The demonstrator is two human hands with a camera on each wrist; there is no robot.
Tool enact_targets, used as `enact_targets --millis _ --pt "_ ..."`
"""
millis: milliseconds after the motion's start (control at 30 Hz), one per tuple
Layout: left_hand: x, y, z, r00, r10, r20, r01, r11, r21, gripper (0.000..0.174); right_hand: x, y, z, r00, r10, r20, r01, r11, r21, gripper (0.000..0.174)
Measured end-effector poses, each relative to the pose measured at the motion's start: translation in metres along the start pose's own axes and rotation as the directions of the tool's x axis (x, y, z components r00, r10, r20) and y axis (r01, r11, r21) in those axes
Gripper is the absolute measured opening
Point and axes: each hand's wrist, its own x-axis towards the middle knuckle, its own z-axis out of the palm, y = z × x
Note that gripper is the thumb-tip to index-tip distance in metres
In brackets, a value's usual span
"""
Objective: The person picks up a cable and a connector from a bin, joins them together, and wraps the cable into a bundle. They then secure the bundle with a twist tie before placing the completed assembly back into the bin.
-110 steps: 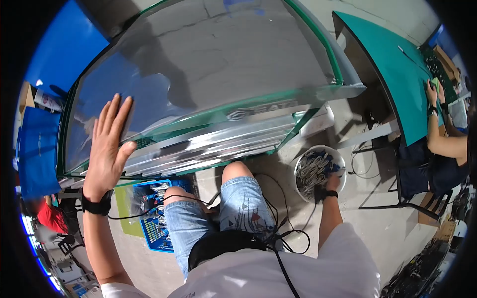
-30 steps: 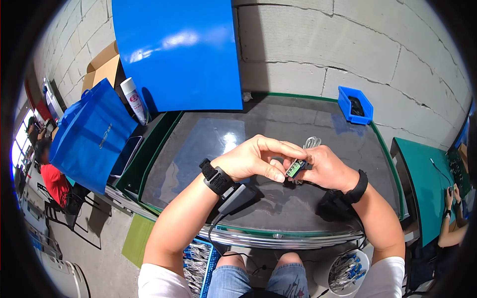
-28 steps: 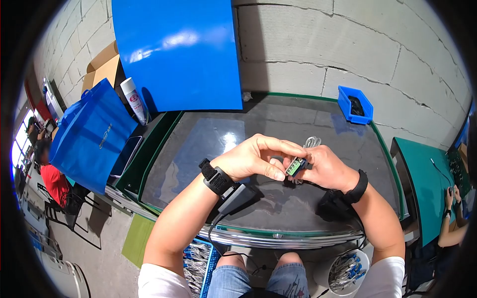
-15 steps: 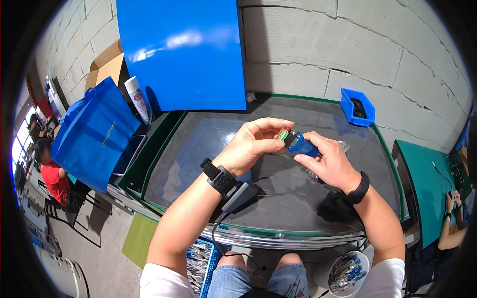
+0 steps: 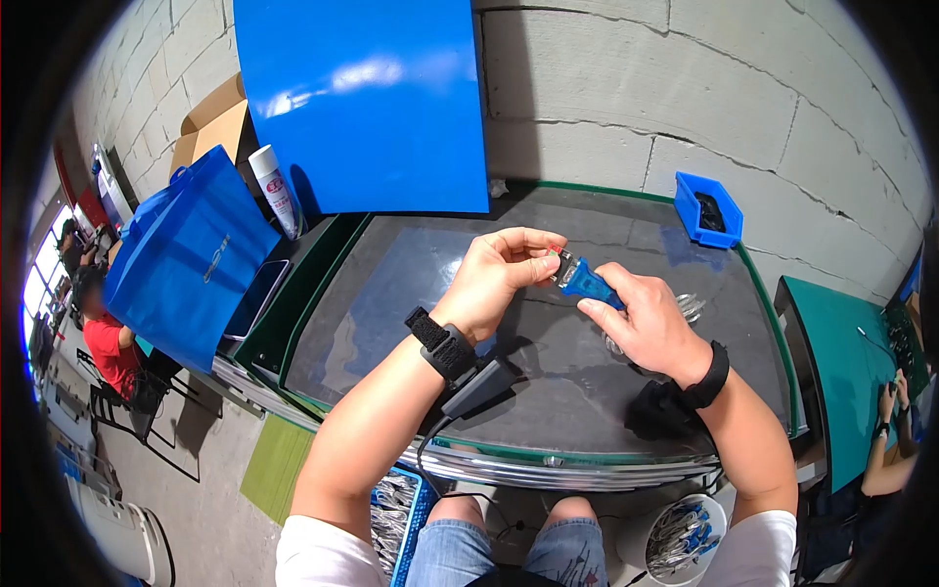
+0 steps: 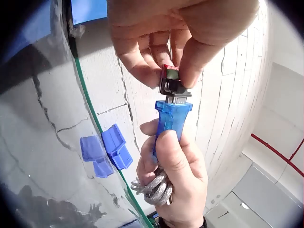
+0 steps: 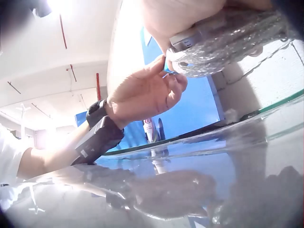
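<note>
Between the thumb and fingers of my left hand (image 5: 492, 286) is a small black adapter with a green terminal block and a red part; in the left wrist view the adapter (image 6: 172, 87) sits right at the metal end of a translucent blue serial plug (image 6: 173, 116). My right hand (image 5: 657, 318) grips that plug's body from the other side, thumb on top. A coiled, clear-sheathed grey cable (image 6: 156, 189) hangs bundled at the right palm. Both hands are raised over the dark tabletop (image 5: 558, 411). Left fingers partly cover the adapter.
A small blue bin (image 5: 690, 207) stands at the back right, a spray can (image 5: 277, 191) and blue bag (image 5: 191, 259) at the left. Below the front edge are a white bucket (image 5: 634, 546) and a blue basket (image 5: 421, 519) of cables. Another person's hands (image 5: 888, 396) are at the green table.
Earlier my right hand was in the bucket and my left lay on the tabletop. Since then both have come together; the blue plug has turned into view, and adapter and plug are lined up end to end.
</note>
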Motion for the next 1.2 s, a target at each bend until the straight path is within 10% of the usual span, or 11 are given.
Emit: enact_targets --millis 467,633,933,1200 --pt "0.002 -0.003 0.002 0.994 -0.077 -0.071 0.076 0.997 -0.013 0.02 0.001 0.0 0.004 0.997 0.071 0.039 -0.072 0.997 0.029 0.027" --pt "0.011 0.004 -0.032 0.955 -0.16 -0.249 0.074 0.944 -0.322 0.02 -0.004 0.006 -0.006 0.974 0.101 0.202 -0.144 0.967 0.211 0.027" --pt "0.002 0.003 -0.016 0.958 -0.046 0.283 0.151 0.92 -0.361 0.032 -0.007 0.006 -0.004 0.987 0.067 0.143 -0.13 0.86 0.493 0.018" --pt "-0.002 0.007 -0.011 0.946 -0.035 0.324 0.134 0.948 -0.29 0.029 -0.006 0.005 -0.003 0.992 0.015 0.122 -0.08 0.834 0.545 0.016"
